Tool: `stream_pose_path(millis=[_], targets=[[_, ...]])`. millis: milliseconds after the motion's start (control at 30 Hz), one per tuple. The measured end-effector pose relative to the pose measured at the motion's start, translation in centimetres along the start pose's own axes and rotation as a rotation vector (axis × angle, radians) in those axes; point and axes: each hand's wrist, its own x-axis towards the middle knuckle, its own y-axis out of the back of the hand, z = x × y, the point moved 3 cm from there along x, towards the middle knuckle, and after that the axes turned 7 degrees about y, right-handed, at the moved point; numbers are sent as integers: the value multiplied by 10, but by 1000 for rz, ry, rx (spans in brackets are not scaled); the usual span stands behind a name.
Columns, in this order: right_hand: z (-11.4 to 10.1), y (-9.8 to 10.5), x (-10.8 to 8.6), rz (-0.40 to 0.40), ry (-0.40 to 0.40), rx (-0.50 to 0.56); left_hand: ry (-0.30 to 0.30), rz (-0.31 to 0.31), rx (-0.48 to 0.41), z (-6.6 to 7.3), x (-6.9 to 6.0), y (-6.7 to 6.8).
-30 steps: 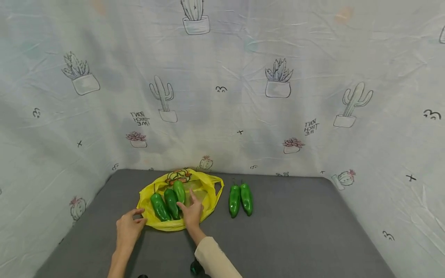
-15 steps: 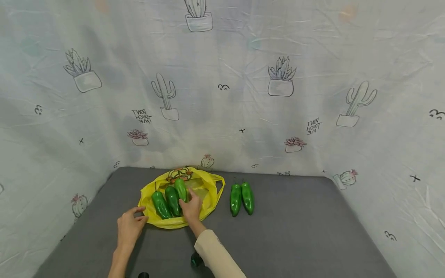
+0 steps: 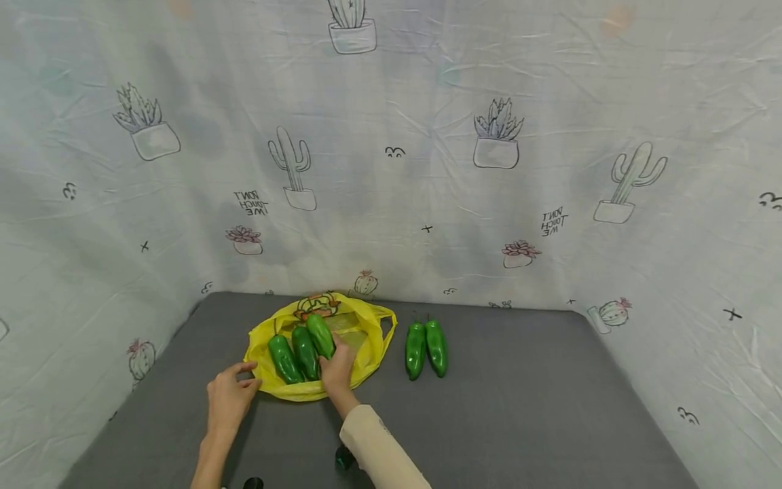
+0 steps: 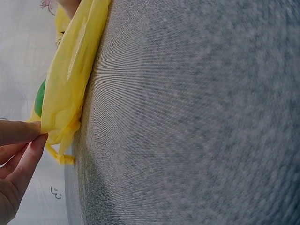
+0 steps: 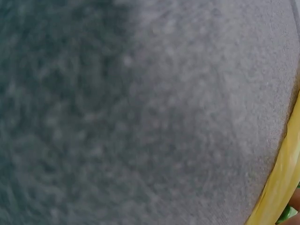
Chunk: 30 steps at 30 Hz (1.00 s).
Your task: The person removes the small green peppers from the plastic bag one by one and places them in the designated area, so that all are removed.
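Note:
A yellow plastic bag [image 3: 293,392] lies on its side, its mouth spread wide. Inside it are three green peppers side by side: a left one [image 3: 284,358], a middle one [image 3: 305,353] and a right one [image 3: 320,335]. My right hand [image 3: 338,370] reaches in and grips the lower end of the right pepper, with its fingertips partly hidden. At the left of the mouth, my left hand [image 3: 229,397] holds the bag's edge; the left wrist view shows its thumb and finger pinching the thin film [image 4: 70,79]. The right wrist view catches only the bag rim [image 5: 281,173] and some fingers.
Two more green peppers, one [image 3: 415,350] beside the other [image 3: 436,348], lie right of the bag on the grey tabletop [image 3: 519,394]. A cactus-print cloth [image 3: 397,204] hangs behind and at both sides. A small dark object [image 3: 344,458] sits under the right sleeve.
My right fingers have closed on the right pepper in the bag, whose lower end has swung slightly right. The left hand keeps its place at the bag's edge.

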Motion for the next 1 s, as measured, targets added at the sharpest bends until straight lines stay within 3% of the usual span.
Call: stream_pose_path(millis=[333, 667, 867, 1000], targets=[[2, 0, -1, 13, 0, -30, 13, -1, 5, -2, 0, -1], [10, 2, 0, 100, 23, -43, 18, -11, -4, -1, -2, -1], [7, 8, -1, 182, -21, -83, 15, 7, -5, -1, -1, 0], [6, 11, -1, 195, -13, -99, 13, 14, -9, 0, 0, -1]])
